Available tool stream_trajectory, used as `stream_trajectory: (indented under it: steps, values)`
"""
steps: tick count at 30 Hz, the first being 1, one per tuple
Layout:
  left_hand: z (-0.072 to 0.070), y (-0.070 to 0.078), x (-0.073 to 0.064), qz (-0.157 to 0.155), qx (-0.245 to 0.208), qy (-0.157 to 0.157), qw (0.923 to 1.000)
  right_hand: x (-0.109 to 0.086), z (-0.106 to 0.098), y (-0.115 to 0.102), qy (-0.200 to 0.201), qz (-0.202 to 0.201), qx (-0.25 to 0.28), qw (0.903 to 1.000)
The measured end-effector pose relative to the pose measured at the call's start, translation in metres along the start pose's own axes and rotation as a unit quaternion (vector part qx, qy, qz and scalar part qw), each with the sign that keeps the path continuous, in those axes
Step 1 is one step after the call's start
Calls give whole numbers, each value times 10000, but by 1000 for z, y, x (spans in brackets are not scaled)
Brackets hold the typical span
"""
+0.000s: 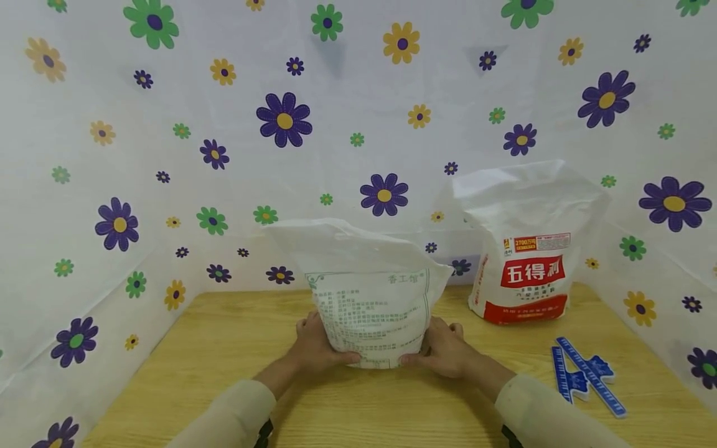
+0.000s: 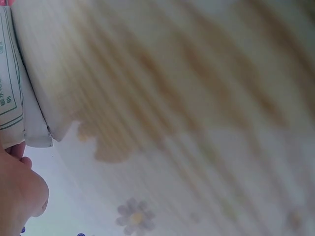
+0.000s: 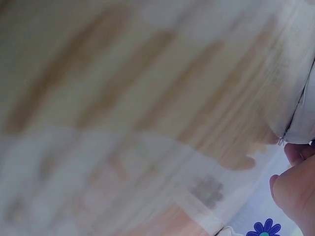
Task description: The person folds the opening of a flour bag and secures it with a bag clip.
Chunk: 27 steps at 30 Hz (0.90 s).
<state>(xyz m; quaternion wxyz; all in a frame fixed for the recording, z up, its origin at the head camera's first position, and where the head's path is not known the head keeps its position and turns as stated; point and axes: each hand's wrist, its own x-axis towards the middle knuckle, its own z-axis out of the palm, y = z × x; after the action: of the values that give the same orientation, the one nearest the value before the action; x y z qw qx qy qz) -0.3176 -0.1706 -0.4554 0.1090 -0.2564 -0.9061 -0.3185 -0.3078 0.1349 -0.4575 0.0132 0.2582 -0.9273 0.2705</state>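
Note:
A white sack with green printed text [image 1: 372, 311] stands upright near the middle of the wooden table, its loose top leaning a little. My left hand [image 1: 320, 344] grips its lower left side, thumb on the front face. On the opposite lower side, my right hand [image 1: 448, 348] holds it the same way. The fingers behind the sack are mostly hidden. In the left wrist view, the sack's edge [image 2: 11, 93] and part of my left hand [image 2: 22, 189] show at the far left. The right wrist view catches my right hand [image 3: 298, 189] under the sack's corner [image 3: 301, 125].
A second white sack with a red label [image 1: 523, 274] stands at the back right. In front of it, blue clips with long flat bars [image 1: 594, 376] lie crossed on the wooden table [image 1: 235, 336]. Flower-patterned white cloth [image 1: 336, 168] encloses the back and sides.

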Motion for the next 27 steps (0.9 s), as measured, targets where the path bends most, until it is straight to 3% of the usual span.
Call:
stream_trajectory:
  steps: [19, 27]
  values:
    - [5, 15, 2, -81, 222, -62, 9997, -7, -5, 8, 24, -153, 146, 9998]
    - [10, 18, 4, -151, 179, -81, 9997, -11, -6, 14, 17, -13, 116, 9999]
